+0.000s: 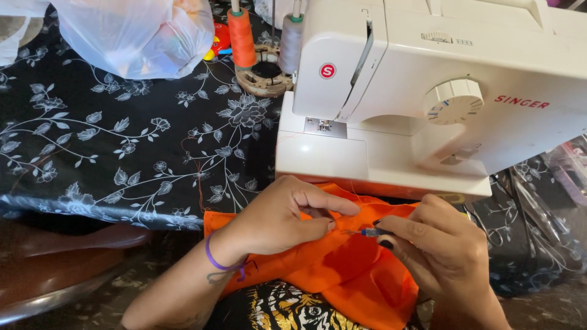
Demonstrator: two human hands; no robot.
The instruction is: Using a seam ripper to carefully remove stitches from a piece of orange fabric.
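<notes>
A piece of orange fabric lies bunched at the table's near edge, in front of a white sewing machine. My left hand pinches a fold of the fabric between thumb and fingers. My right hand holds a small tool with a blue handle, its thin metal tip pointing left into the fabric right by my left fingertips. A purple band circles my left wrist.
A black tablecloth with white flowers covers the table. At the back stand an orange thread spool, a grey spool, a round wooden holder and a plastic bag. Clear plastic items sit at far right.
</notes>
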